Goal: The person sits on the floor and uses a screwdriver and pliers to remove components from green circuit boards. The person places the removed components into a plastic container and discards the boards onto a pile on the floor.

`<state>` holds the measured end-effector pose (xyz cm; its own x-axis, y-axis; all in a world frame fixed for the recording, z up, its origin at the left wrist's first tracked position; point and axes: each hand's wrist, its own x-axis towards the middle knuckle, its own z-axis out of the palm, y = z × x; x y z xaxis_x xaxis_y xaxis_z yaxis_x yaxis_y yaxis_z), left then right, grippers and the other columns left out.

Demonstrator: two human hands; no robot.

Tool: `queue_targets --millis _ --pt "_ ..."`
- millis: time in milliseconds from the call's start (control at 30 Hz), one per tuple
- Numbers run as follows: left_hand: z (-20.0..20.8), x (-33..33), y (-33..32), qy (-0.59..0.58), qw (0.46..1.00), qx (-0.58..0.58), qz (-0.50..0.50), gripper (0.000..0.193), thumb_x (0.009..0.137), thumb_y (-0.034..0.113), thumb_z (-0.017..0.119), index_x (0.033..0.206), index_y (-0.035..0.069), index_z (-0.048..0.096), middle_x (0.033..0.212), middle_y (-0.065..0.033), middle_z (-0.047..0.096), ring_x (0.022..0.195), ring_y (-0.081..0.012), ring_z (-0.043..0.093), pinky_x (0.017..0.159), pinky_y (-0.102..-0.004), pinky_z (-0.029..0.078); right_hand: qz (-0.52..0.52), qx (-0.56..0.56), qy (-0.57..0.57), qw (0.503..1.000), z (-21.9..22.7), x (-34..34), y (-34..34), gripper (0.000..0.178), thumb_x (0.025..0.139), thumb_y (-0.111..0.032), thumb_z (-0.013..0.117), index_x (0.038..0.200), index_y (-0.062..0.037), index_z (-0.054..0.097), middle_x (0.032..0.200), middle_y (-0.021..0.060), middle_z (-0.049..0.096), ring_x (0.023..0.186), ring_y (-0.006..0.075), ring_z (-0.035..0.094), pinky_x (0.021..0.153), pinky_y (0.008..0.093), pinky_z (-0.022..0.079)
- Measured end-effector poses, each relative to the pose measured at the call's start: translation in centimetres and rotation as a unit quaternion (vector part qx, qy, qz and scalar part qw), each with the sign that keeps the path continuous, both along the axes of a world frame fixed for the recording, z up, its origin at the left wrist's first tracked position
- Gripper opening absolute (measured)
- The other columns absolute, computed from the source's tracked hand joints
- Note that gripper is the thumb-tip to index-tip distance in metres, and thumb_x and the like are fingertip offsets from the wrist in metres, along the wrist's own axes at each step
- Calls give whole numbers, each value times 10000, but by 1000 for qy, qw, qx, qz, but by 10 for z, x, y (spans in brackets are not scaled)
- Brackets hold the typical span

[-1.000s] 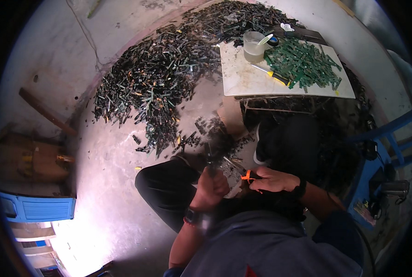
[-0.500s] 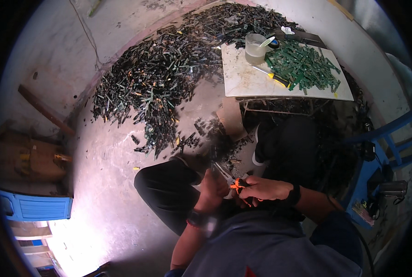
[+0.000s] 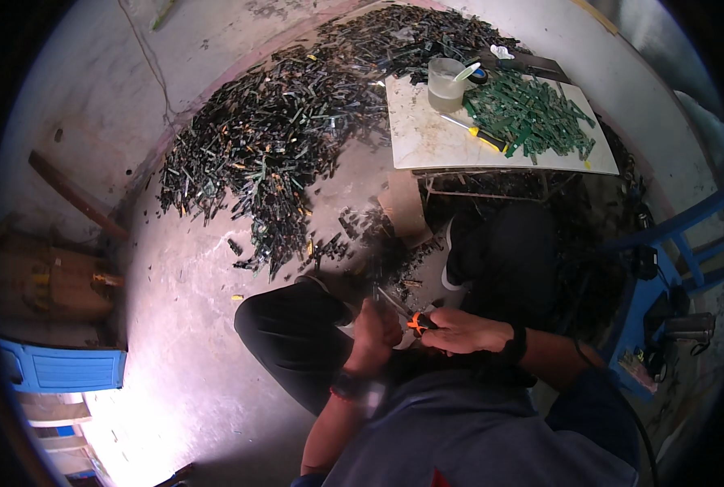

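Fingers [image 3: 445,334] around orange-and-black pliers [image 3: 418,325], seemingly slim-nosed

This looks like a small makeshift workshop: dark scrap strips [image 3: 273,134] lie heaped over the concrete floor [image 3: 187,284] at upper centre, green circuit-board strips [image 3: 532,114] and a yellow-handled screwdriver [image 3: 485,139] share the white tabletop [image 3: 419,144] at upper right, an orange-handled tool [image 3: 419,324] shows just below centre, and a stained wall [image 3: 78,89] rises at upper left.

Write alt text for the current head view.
A person's right hand holds an orange-and-black tool beside the curled left hand. Beyond, a white tabletop bears green strips, a screwdriver and a cup; dark scraps litter the floor.
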<state>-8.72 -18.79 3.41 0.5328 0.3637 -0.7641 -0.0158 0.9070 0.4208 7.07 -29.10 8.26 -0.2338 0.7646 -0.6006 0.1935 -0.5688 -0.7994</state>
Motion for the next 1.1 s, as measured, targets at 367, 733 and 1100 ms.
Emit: queue_targets --millis 367,733,1100 --pt "-2 10 -1 41 997 64 4 460 968 423 270 657 101 375 508 12 273 403 -110 249 391 -267 205 -51 99 -26 993 -13 -2 -3 341 836 -279 505 646 0 550 521 85 519 463 166 478 480 347 362" --pt "3 16 -5 87 992 81 40 482 972 461 297 646 115 373 507 6 314 396 -122 283 384 -289 214 -132 -68 278 949 -20 -6 -6 199 894 -168 503 979 -14 595 788 56 634 669 114 580 577 245 454" --pt "5 10 -6 48 992 117 -3 430 968 430 295 672 123 347 532 12 301 426 -111 272 402 -264 229 -158 -84 399 899 -21 -5 -8 181 903 -158 490 958 -8 574 797 90 596 671 179 577 584 286 475"
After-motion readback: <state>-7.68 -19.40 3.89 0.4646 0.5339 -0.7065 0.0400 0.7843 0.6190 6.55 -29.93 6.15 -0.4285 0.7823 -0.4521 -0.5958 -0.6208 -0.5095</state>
